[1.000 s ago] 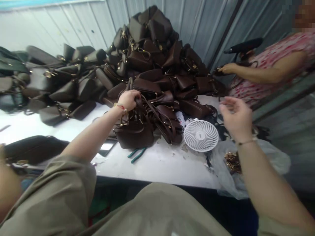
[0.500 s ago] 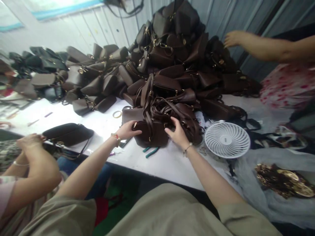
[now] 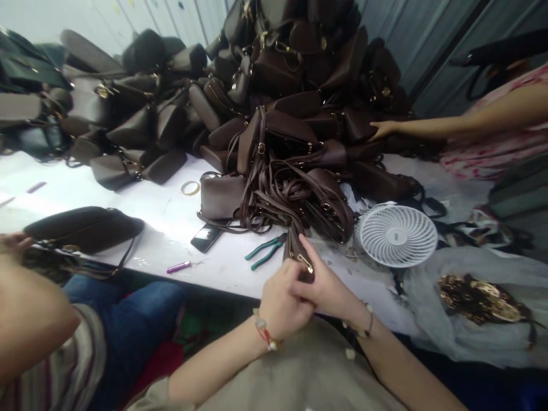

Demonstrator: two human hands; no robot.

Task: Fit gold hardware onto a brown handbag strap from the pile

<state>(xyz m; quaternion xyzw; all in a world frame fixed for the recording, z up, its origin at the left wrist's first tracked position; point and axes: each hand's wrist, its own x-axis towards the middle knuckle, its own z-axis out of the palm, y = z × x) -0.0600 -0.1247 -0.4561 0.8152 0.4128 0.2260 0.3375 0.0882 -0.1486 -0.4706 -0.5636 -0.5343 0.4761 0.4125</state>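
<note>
While a heap of brown handbags (image 3: 295, 63) rises on the white table (image 3: 171, 240), beside a white fan (image 3: 397, 236), the person's hands meet at the table's near edge. The right hand (image 3: 325, 288) pinches a brown bag strap (image 3: 295, 248) near its small metal clasp (image 3: 305, 262), fingers clamped; the left hand's (image 3: 282, 299) fingers are hidden, so their state cannot be told.

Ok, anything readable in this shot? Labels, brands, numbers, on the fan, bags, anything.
White desk fan: small mark on the hub, too small to read.
Brown leather bag in hand: gold clasp, no legible lettering.
Pile of brown handbags: no legible text; hardware too small to tell.
Black phone: nothing readable on it.
No other legible text.
</note>
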